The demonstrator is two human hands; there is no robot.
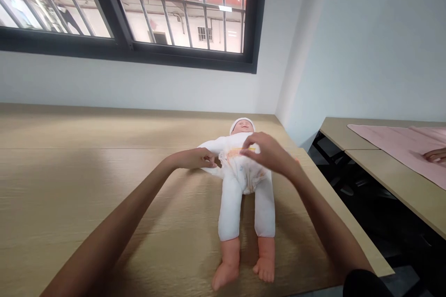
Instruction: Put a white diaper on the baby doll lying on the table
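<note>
One diaper (246, 172) apparently being adjusted on baby doll (230, 213); left hand (194, 158) being held beside it, right hand (269, 152) above, apart; grip cannot be told; careful edge-pinching seemingly being called for.

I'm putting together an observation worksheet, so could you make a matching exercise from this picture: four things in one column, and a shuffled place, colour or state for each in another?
Things
1. Doll
2. Diaper
3. Cloth
4. Window frame

Descriptions
A. Pink, on the table at the right
B. Dark, set in the wall
C. Lying face up, feet toward the camera
D. Over the front of the doll's hips

Right pairs: 1-C, 2-D, 3-A, 4-B
</note>
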